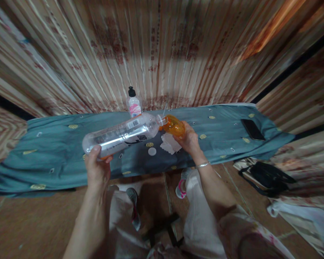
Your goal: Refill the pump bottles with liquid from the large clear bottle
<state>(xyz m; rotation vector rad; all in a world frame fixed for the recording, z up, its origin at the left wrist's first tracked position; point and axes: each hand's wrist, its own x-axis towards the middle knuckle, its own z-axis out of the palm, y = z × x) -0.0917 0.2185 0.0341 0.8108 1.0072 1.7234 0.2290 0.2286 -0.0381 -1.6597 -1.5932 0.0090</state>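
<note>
My left hand (96, 167) grips the base of a large clear plastic bottle (121, 135), tipped almost flat with its neck to the right. Its mouth meets the mouth of a small orange bottle (175, 126), which my right hand (189, 139) holds tilted towards it. Both are above a table covered in a blue-grey patterned cloth (56, 151). Under them on the cloth lie a white round cap (152, 151) and a crumpled white tissue (170, 144).
A small bottle with a black cap and pink label (133, 104) stands at the table's far edge. A dark phone (252, 129) lies on the cloth at the right. A black bag (267, 178) and plastic bags sit on the floor at the right. Striped wall behind.
</note>
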